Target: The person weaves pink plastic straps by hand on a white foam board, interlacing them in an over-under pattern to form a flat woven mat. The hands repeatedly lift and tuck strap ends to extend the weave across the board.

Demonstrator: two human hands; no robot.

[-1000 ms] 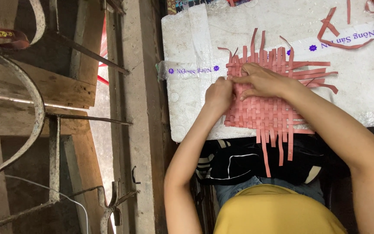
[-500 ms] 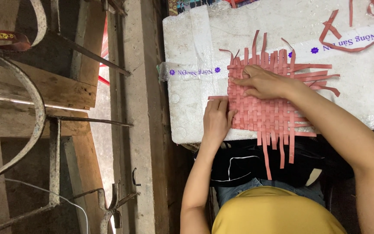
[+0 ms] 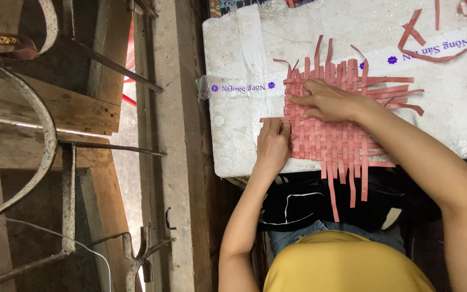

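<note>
The woven mat (image 3: 335, 121) is salmon pink, its strips crossing in a plain checker weave. Loose strips (image 3: 425, 46) of the same pink lie on the white foam box (image 3: 233, 135), which is banded by clear tape (image 3: 239, 87) printed in purple. The person's shirt (image 3: 347, 265) is mustard yellow.

I see a white foam box (image 3: 244, 65) serving as the bench. A clear tape band (image 3: 439, 46) with purple printed marks crosses its top from the left edge toward the far right corner. Off its left edge hangs a dark curved strip with yellow lettering (image 3: 1, 43).
</note>
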